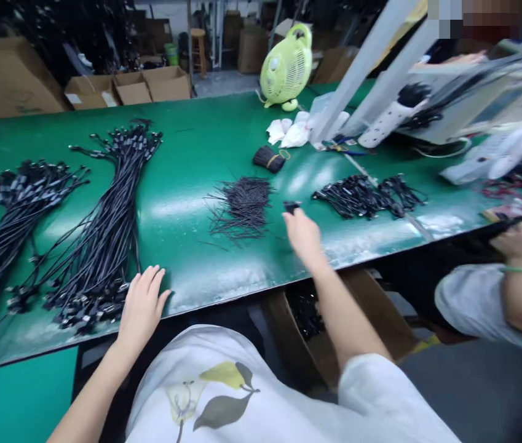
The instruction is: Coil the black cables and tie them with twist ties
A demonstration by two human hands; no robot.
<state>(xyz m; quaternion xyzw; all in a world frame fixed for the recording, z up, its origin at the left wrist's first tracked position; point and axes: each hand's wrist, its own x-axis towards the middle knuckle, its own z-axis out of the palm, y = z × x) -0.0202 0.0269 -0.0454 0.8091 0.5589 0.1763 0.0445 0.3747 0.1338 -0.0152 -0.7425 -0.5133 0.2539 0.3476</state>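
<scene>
My left hand (pixel 143 301) lies flat at the near edge of the green workbench (pixel 182 246), fingers touching the ends of a long bundle of black cables with plugs (pixel 90 240). A second cable bundle (pixel 16 215) stretches further left. My right hand (pixel 304 237) reaches over the bench, pinching a small black plug (pixel 291 207) in its fingertips. Just left of that hand is a loose heap of thin black wires (pixel 241 206). Beyond it sits a banded bunch of short black wires (pixel 268 159). To the right lies a pile of short black cables (pixel 362 195).
A co-worker's hand (pixel 521 243) and grey sleeve (pixel 468 301) are at the right. A white power strip (pixel 392 120), white cloths (pixel 288 130) and a green fan (pixel 287 64) stand on the far bench. Below it is an open cardboard box (pixel 304 326); more boxes (pixel 152 84) lie behind.
</scene>
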